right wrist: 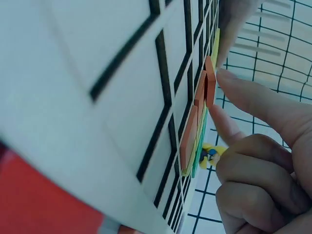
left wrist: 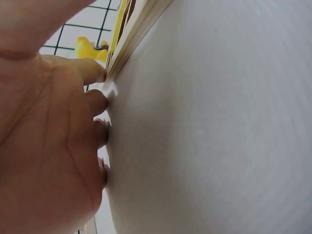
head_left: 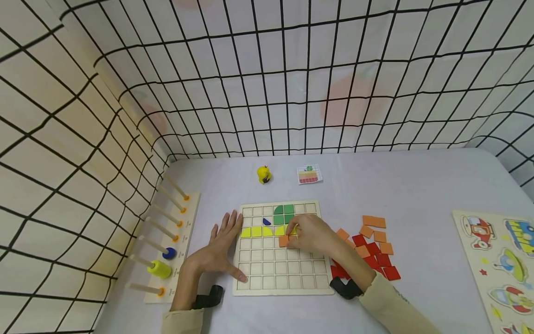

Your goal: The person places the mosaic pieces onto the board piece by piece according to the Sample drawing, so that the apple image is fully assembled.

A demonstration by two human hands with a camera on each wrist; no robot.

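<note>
A: What are the hands doing at the grid board?

B: The left hand is lying flat on the table against the board's left edge, fingers straight and slightly spread, thumb reaching along the board's near-left corner. The left wrist view is showing the fingertips meeting the board's side. The right hand is resting over the board's middle right, forefinger and thumb pinching an orange tile, the other fingers curling in.

A: And where is that tile sitting?

B: On the board, just below the row of yellow tiles. In the right wrist view it is standing tilted on edge, not flat in a square.

A: Anything farther on the board?

B: A blue piece and green tiles are lying beyond the yellow row.

A: And off the board?

B: Red and orange tiles are lying loose just right of it; a peg rack is standing left of it; a yellow figure and a pattern card are sitting beyond its far edge.
</note>
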